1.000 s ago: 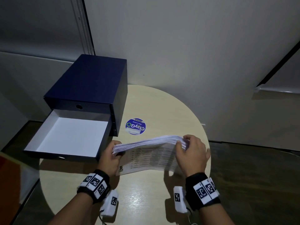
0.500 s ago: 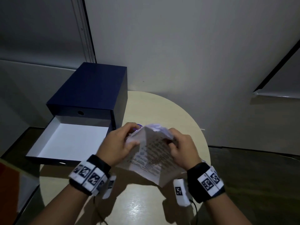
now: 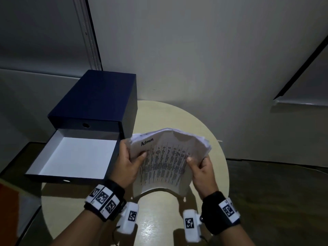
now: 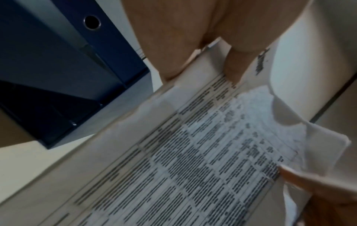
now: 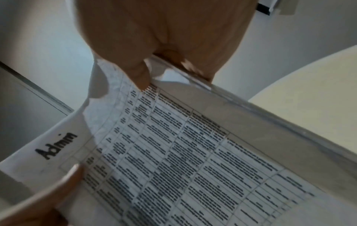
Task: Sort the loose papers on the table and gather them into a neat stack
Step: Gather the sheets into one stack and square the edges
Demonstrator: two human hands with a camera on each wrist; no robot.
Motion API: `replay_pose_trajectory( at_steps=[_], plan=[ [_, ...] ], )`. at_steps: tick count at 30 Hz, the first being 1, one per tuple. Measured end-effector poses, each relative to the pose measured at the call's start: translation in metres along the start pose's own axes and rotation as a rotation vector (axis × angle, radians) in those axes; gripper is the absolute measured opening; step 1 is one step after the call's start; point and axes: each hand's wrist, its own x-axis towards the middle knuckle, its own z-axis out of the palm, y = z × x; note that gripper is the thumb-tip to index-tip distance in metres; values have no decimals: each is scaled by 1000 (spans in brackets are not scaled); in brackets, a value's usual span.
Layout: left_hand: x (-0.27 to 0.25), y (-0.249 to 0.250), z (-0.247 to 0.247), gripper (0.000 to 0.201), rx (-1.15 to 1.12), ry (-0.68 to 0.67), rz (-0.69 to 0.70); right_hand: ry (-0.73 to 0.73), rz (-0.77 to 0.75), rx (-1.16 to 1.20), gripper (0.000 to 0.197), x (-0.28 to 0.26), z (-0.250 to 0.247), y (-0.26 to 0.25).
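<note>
A thick stack of printed papers (image 3: 165, 160) stands nearly upright on its lower edge over the round table (image 3: 159, 226), bowed toward me, with "Admin" handwritten at its top left. My left hand (image 3: 127, 164) grips its left edge, thumb on the front sheet. My right hand (image 3: 200, 167) grips the right edge the same way. The left wrist view shows the table-printed sheet (image 4: 193, 152) with my left thumb (image 4: 235, 64) on it. In the right wrist view the stack (image 5: 183, 152) is pinched under my right thumb (image 5: 135, 73).
A dark blue drawer box (image 3: 99, 100) stands at the table's back left, its white-lined drawer (image 3: 74, 157) pulled out toward me, just left of my left hand. A grey wall rises close behind the table. Dark floor lies to the right.
The stack went from lying flat between my hands to being tipped up on its edge, printed face toward me. Both hands shifted from its ends to its side edges.
</note>
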Motion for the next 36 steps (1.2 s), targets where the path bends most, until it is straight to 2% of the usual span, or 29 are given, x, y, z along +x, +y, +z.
replay_pose_trajectory(
  at_steps=[2, 4, 8, 12, 15, 19, 23, 25, 27, 28, 32, 36],
  plan=[
    [-5, -7, 2, 46, 25, 7, -35, -16, 5, -59, 42, -9, 2, 9],
    [-7, -11, 2, 56, 35, 33, -57, -33, 2, -88, 51, -13, 5, 11],
    [-4, -12, 0, 61, 65, 62, -24, -4, -75, -89, 58, -11, 5, 8],
    [-1, -7, 0, 56, -46, 5, -8, -18, -157, -90, 60, -4, 3, 4],
    [2, -2, -1, 69, -180, 19, 29, -28, -168, -79, 66, 0, 3, 1],
    [6, 10, 7, 49, -222, 80, 48, -62, -244, -92, 67, -3, 6, -9],
    [13, 9, 9, 44, -135, 239, 25, 86, -301, -103, 53, -3, 16, -25],
    [15, 8, 11, 29, -84, 287, 27, 187, -320, -148, 44, -1, 22, -30],
    [17, 7, 12, 13, -34, 322, 17, 269, -301, -150, 26, 3, 26, -31],
    [17, 6, 12, 11, -10, 334, 5, 295, -283, -146, 20, 4, 28, -32],
    [18, 6, 12, 22, 0, 363, -27, 342, -303, -176, 20, 5, 30, -32],
    [21, 10, 14, 14, -44, 404, -10, 349, -319, -198, 14, 6, 29, -33]
  ],
)
